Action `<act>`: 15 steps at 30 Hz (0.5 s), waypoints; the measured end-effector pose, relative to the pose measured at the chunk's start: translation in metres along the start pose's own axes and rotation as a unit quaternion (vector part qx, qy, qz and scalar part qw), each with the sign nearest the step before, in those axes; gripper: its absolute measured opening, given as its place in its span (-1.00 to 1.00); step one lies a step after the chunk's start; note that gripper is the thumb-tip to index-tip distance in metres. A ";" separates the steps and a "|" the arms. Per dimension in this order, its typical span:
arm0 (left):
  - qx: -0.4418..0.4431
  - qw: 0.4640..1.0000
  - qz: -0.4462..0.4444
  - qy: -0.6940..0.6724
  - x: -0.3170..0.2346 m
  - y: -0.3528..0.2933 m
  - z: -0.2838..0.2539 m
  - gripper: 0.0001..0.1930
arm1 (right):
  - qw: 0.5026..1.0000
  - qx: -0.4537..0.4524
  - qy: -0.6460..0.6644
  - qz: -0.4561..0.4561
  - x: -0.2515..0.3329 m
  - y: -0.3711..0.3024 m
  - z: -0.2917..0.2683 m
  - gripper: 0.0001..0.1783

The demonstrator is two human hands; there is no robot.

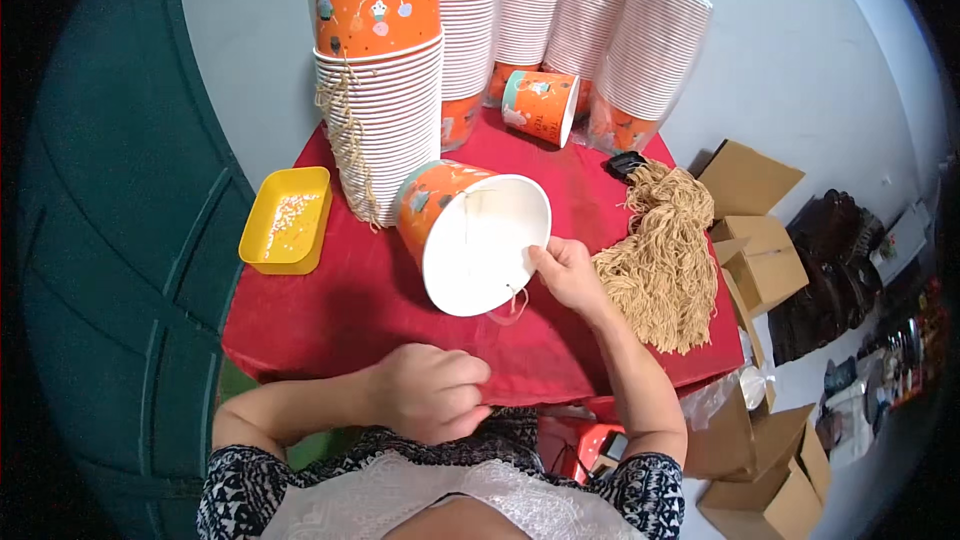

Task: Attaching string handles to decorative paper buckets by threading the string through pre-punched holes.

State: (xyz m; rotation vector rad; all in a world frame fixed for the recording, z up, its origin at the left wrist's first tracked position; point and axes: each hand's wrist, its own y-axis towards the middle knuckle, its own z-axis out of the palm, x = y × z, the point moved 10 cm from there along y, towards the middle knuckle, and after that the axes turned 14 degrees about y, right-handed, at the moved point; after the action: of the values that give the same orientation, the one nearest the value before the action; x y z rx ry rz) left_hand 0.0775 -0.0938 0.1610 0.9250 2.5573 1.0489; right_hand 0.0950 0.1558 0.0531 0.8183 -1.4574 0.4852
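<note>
A large orange paper bucket with a teal base lies tilted on the table, its white opening facing me. My right hand pinches its right rim, thumb inside. A thin cord hangs at the lower rim, and another short piece shows near the upper rim. My left hand is closed, fingers curled, in front of the table's near edge, apart from the bucket; whatever it may hold is hidden. A bundle of tan cords lies to the right of my right hand.
A tall stack of buckets with cords along its side stands behind the bucket. A yellow tray holds small white bits. Plastic-wrapped stacks and a lying bucket are at the back of the red-covered table. Cardboard boxes stand right.
</note>
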 end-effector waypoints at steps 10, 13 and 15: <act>0.105 0.955 -0.241 0.137 0.099 -0.002 -0.068 0.34 | 0.988 0.144 -0.026 0.046 0.054 -0.008 0.003 -0.69; 0.166 0.944 -0.239 0.158 0.107 -0.005 -0.050 0.46 | 0.975 0.216 -0.035 0.042 0.060 -0.013 0.025 -0.70; 0.167 0.955 -0.237 0.057 0.105 -0.009 -0.035 0.52 | 0.972 0.227 -0.045 0.034 0.063 -0.015 0.033 -0.69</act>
State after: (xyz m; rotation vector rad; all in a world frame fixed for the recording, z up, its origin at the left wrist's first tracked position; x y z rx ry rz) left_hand -0.0230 -0.0512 0.1828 0.2785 2.8936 0.5564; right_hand 0.0895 0.1096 0.1096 1.1639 -1.4822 0.8637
